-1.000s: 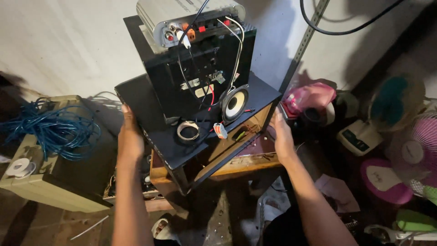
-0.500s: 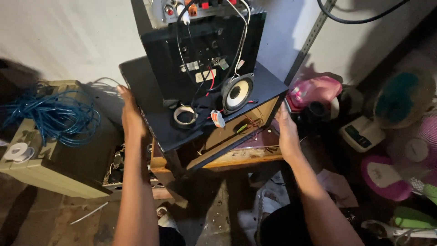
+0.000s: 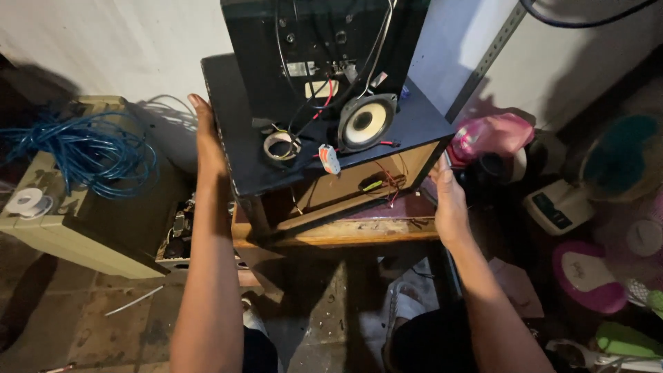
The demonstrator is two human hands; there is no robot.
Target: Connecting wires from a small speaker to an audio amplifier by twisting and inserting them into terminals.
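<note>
Pressing flat with fingers together, the left hand and right hand brace opposite sides of the black speaker cabinet, apparently steadying it on the wooden bench, its top panel tilted, long axis running left to right, loose speaker cone facing up.

Both arms stretched forward, left hand flat and upright, right hand fingers curled
</note>
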